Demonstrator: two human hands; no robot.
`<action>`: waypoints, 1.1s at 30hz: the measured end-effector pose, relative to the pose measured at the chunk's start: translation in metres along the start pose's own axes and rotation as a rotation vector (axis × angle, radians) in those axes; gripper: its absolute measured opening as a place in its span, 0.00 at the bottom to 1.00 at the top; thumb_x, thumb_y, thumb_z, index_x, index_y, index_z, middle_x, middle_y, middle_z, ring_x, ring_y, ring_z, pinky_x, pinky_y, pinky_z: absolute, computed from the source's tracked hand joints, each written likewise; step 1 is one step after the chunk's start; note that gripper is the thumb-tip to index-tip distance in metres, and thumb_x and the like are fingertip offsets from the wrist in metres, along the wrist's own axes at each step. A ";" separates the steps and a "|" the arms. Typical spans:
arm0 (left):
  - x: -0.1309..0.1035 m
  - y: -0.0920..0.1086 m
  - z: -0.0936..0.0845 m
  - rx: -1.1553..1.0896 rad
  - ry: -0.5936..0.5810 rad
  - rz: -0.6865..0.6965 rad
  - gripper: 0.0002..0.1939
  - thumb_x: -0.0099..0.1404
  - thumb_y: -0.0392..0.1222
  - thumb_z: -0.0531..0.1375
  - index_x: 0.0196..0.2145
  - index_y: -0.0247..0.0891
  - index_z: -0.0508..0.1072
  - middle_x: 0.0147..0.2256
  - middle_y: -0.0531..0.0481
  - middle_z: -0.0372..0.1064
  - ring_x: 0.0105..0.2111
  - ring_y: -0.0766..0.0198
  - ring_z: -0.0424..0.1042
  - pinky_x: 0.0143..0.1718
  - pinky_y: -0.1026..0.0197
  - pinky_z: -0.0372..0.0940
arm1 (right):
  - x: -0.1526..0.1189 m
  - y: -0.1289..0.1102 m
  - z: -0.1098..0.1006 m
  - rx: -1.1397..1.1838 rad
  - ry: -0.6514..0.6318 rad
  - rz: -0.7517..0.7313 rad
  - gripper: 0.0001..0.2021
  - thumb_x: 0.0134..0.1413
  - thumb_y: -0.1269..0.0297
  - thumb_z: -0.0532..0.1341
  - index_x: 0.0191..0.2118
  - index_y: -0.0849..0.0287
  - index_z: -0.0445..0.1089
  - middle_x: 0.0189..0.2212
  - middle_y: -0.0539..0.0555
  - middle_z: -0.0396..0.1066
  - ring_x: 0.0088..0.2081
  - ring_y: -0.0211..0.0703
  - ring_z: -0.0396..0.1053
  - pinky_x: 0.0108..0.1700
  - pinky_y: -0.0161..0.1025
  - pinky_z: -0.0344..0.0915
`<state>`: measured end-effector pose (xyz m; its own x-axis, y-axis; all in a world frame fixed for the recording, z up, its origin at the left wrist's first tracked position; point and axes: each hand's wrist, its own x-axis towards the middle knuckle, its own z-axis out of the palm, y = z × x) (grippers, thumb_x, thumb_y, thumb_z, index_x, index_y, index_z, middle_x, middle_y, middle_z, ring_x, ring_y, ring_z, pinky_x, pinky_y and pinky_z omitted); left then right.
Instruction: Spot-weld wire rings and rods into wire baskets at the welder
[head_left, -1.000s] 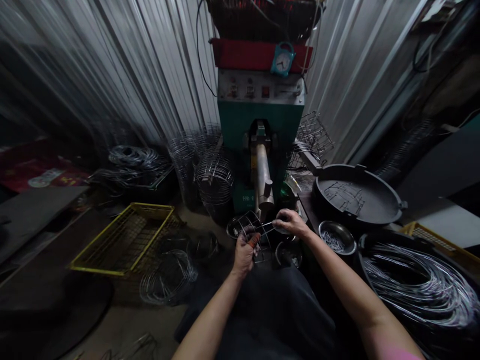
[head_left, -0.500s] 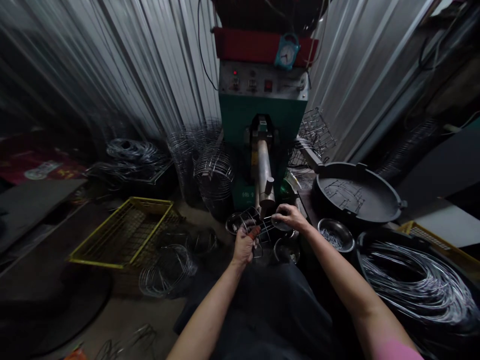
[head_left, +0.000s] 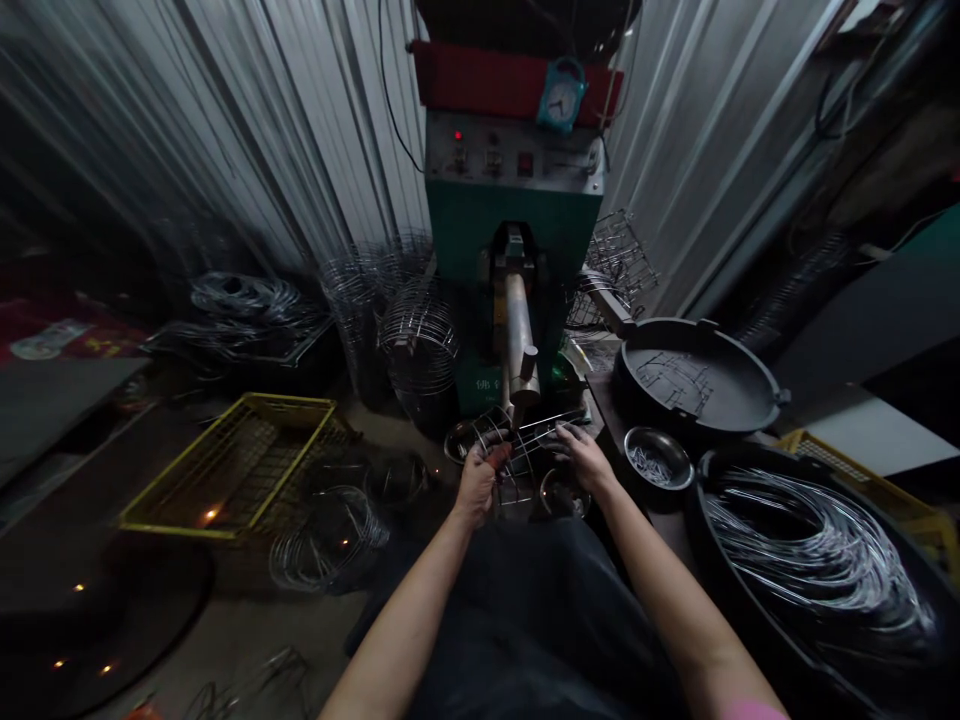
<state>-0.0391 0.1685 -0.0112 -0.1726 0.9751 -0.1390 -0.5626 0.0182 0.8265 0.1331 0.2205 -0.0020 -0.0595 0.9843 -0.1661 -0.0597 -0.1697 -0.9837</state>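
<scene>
My left hand point(head_left: 478, 482) is closed around the left side of a small wire frame point(head_left: 531, 456), just below the tip of the machine's metal arm point(head_left: 519, 330). On the frame's right side, my right hand point(head_left: 579, 455) pinches its thin rods between thumb and fingers. The frame touches or nearly touches the arm's lower tip; the exact contact is too dark to see. Metal bowls point(head_left: 564, 492) sit beneath and behind the hands. The arm sticks out of a green machine point(head_left: 517, 205) with a small red light lit.
At right, a round black pan point(head_left: 701, 375) holds bent wire pieces, beside a metal bowl point(head_left: 660, 458) of small parts and a black tub point(head_left: 709, 540) of wire rings. A yellow basket point(head_left: 259, 400) and stacked wire rings point(head_left: 330, 540) lie left. Orange sparks point(head_left: 212, 514) dot the floor side.
Orange sparks now show at the left. My right hand has moved slightly lower, and the wire frame's rods now reach out past its fingers. The whole view has shifted a little.
</scene>
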 end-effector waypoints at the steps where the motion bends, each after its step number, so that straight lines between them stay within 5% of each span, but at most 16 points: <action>1: 0.000 -0.001 0.001 -0.003 0.002 0.008 0.20 0.44 0.44 0.66 0.35 0.36 0.69 0.21 0.57 0.63 0.16 0.75 0.58 0.15 0.72 0.50 | 0.003 0.001 0.004 0.127 -0.020 0.044 0.17 0.39 0.52 0.64 0.33 0.58 0.66 0.26 0.51 0.69 0.27 0.40 0.68 0.29 0.36 0.65; 4: -0.001 -0.002 0.005 -0.001 0.008 0.031 0.19 0.44 0.45 0.66 0.33 0.36 0.67 0.19 0.59 0.61 0.14 0.77 0.55 0.14 0.72 0.49 | 0.014 -0.003 0.008 0.342 0.004 0.111 0.14 0.34 0.58 0.67 0.29 0.58 0.67 0.22 0.49 0.68 0.25 0.38 0.67 0.30 0.36 0.67; 10: -0.006 -0.007 0.012 -0.027 0.030 0.046 0.19 0.46 0.48 0.64 0.34 0.38 0.64 0.18 0.61 0.57 0.12 0.77 0.52 0.12 0.72 0.46 | 0.016 -0.011 -0.003 0.421 -0.013 0.167 0.10 0.36 0.63 0.66 0.30 0.57 0.71 0.22 0.48 0.68 0.26 0.34 0.65 0.30 0.32 0.67; 18: -0.005 -0.014 0.016 -0.091 0.150 0.050 0.21 0.46 0.50 0.63 0.35 0.40 0.63 0.21 0.61 0.57 0.11 0.79 0.51 0.11 0.72 0.44 | 0.027 -0.015 0.024 0.391 0.031 0.110 0.09 0.36 0.63 0.67 0.28 0.57 0.70 0.22 0.48 0.66 0.25 0.34 0.64 0.30 0.33 0.68; 33: 0.007 -0.001 0.023 -0.195 0.218 0.026 0.19 0.44 0.46 0.64 0.32 0.38 0.62 0.21 0.61 0.57 0.11 0.79 0.50 0.11 0.71 0.44 | 0.053 -0.015 0.035 0.439 0.012 0.072 0.11 0.30 0.63 0.68 0.25 0.59 0.69 0.20 0.47 0.65 0.23 0.33 0.62 0.23 0.30 0.64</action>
<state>-0.0211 0.1804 -0.0007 -0.3466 0.9039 -0.2505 -0.6968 -0.0693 0.7139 0.0965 0.2737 0.0067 -0.0679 0.9692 -0.2369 -0.4737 -0.2403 -0.8472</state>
